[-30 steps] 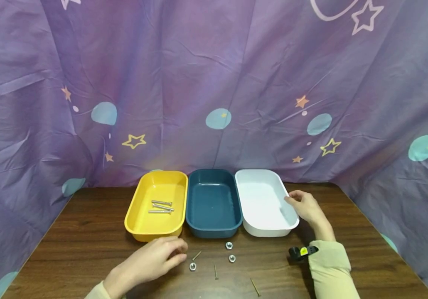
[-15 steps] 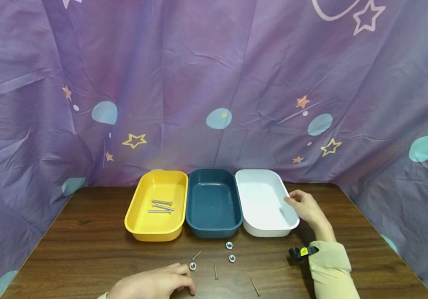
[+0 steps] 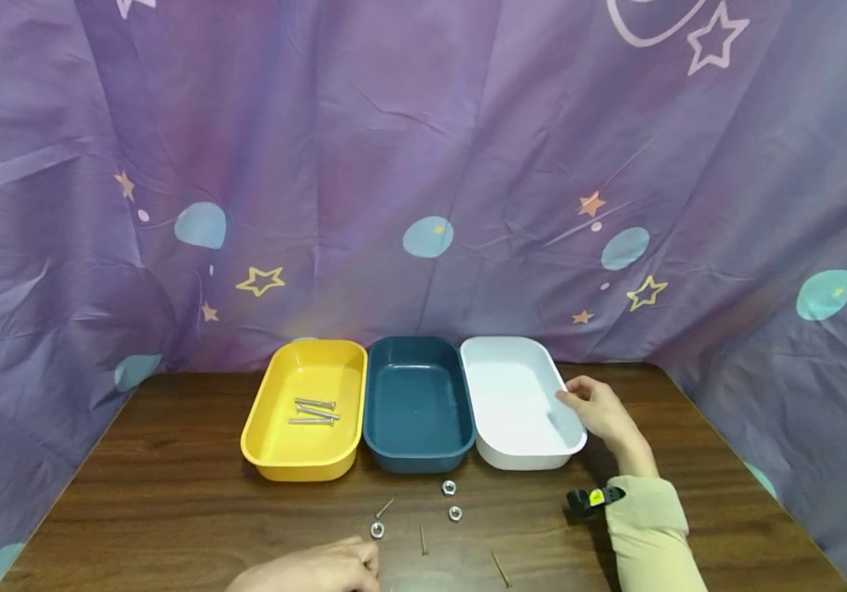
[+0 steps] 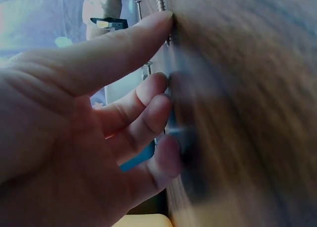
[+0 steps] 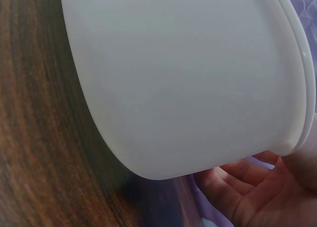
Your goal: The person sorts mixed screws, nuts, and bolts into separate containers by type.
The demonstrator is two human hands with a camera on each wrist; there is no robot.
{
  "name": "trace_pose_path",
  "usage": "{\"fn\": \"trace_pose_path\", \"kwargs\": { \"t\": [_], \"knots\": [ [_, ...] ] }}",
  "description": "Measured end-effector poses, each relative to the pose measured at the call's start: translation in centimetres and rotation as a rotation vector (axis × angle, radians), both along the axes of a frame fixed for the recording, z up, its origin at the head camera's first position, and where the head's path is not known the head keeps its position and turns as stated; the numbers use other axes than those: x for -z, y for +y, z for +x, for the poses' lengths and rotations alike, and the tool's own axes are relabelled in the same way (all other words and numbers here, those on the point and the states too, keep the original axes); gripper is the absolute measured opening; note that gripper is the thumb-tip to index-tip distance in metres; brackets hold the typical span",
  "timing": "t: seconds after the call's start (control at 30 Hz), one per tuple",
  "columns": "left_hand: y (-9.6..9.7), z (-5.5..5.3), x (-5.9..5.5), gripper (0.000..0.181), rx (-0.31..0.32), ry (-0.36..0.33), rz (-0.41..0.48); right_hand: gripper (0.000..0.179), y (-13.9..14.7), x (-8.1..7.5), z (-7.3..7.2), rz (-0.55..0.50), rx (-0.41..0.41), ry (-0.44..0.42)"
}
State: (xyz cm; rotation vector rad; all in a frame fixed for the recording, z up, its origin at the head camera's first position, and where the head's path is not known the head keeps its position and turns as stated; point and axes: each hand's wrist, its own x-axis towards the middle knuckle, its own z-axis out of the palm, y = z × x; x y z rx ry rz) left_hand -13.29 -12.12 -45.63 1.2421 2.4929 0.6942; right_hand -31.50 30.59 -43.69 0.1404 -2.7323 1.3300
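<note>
Tray (image 3: 530, 462) against right hand (image 3: 603, 415); nuts (image 3: 449, 487) between hands (image 3: 316, 567)

Holds a white tray (image 5: 178, 83) by the rim with the right grip (image 5: 260, 195), thumb at the lip and fingers partly hidden behind the outer wall. Fills most of the view with that wall. Shows dark shadow on the brown wood-grained surface (image 5: 34, 113) by the tray's rounded corner, with purple cloth (image 5: 308, 6) beyond the surface's edge.

A wood-grain table (image 3: 164, 469) fills a draped-off work nook, the room beyond hidden, with a star-printed purple cloth (image 3: 364, 181) hanging behind the table and along both its sides and three trays (image 3: 419, 463) lined near its far edge.
</note>
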Motion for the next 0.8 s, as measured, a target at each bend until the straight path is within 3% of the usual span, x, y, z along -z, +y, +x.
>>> {"fn": "trace_pose_path", "kwargs": {
  "t": [0.03,0.1,0.13,0.17,0.27,0.37,0.6,0.8],
  "knots": [
    [0.0,0.0,0.0,0.007,0.045,0.068,-0.025,0.025,0.0,0.1,0.0,-0.006,-0.003,-0.002],
    [-0.3,-0.4,0.4,0.008,0.179,0.302,-0.069,0.025,0.0,0.2,0.1,-0.021,-0.013,-0.007],
    [-0.4,-0.5,0.8,0.008,0.22,0.368,-0.077,0.025,0.0,0.2,0.1,-0.025,-0.012,-0.008],
    [-0.5,-0.7,1.5,0.008,0.23,0.38,-0.072,0.025,0.1,0.2,0.1,-0.028,-0.012,-0.009],
    [-1.0,-1.3,3.7,0.006,0.233,0.377,-0.024,0.026,0.0,0.2,0.0,-0.019,-0.003,-0.011],
    [-1.2,-1.3,4.1,0.005,0.209,0.362,0.012,0.026,0.0,0.2,0.0,-0.013,0.005,-0.011],
    [-0.2,-0.1,-0.6,0.012,0.087,0.214,-0.043,0.025,-0.1,0.2,-0.1,-0.015,0.006,-0.001],
    [0.1,-0.2,-2.4,0.014,0.04,0.206,-0.029,0.024,-0.1,0.2,-0.1,-0.02,0.007,-0.002]
  ]
}}
